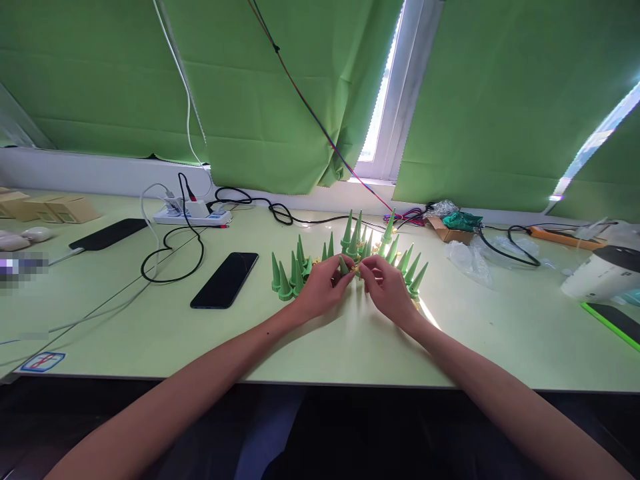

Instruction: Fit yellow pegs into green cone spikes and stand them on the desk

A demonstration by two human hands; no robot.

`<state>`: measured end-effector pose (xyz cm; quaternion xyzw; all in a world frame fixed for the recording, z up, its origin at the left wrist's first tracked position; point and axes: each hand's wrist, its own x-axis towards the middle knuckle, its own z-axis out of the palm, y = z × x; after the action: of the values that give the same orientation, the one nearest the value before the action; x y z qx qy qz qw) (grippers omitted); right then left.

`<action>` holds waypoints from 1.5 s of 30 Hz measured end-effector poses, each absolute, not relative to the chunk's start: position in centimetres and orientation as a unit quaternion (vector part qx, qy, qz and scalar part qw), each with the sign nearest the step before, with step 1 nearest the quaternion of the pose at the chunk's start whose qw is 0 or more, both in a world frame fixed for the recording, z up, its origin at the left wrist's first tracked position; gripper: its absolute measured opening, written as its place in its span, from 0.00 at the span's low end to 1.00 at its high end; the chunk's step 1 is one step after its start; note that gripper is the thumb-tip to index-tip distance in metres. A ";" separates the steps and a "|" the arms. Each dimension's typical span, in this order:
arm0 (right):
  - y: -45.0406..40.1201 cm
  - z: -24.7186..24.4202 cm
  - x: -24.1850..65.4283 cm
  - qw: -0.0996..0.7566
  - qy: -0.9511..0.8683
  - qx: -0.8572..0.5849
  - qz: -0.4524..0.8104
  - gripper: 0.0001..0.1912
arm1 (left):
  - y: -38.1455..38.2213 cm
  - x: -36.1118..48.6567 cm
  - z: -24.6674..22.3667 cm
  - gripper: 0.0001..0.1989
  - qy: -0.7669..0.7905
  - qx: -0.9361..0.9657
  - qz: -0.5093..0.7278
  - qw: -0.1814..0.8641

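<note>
My left hand [320,285] is closed in a pinch on a small green cone [343,265], which points up and slightly left. My right hand [387,287] meets it from the other side, thumb and fingers pinched at a tiny gold-coloured piece [356,269] by the cone's base. Fingers partly hide that piece. Around both hands stand more green cones: a cluster at the left [284,283], several behind [347,233], and a leaning row at the right [419,280]. Gold-coloured bits show among them.
A black phone [225,280] lies left of the cones, with a power strip [217,217] and looping cables behind it. At the right are a small cardboard box [447,231], clear plastic bags [467,261], a white device [600,275] and a green-edged phone [616,323].
</note>
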<state>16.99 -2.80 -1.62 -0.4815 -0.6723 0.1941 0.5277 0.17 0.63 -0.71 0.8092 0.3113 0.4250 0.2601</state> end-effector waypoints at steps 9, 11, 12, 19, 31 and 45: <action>-2.9 -1.4 17.0 0.498 -0.681 -0.499 0.199 0.15 | 0.7 0.1 -1.0 0.09 0.310 0.821 0.414 0.243; -2.9 -1.4 17.0 0.494 -0.682 -0.503 0.196 0.16 | 0.7 0.1 -1.0 0.08 0.306 0.825 0.413 0.237; -2.9 -1.4 17.0 0.491 -0.682 -0.506 0.195 0.16 | 0.7 0.0 -1.0 0.08 0.303 0.826 0.413 0.235; -2.9 -1.3 17.0 0.475 -0.678 -0.532 0.177 0.18 | 0.9 0.0 -1.4 0.06 0.269 0.839 0.428 0.200; -2.5 -1.8 17.1 0.473 -0.688 -0.538 0.116 0.24 | 0.9 0.0 -1.5 0.05 0.258 0.855 0.414 0.175; -2.6 -1.8 17.1 0.484 -0.682 -0.530 0.142 0.23 | 0.7 0.1 -1.1 0.06 0.276 0.834 0.425 0.217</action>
<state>17.07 -2.58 -1.81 -0.5303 -0.6817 0.1421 0.4836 0.12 0.65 -1.11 0.8339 0.2765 0.4255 0.2170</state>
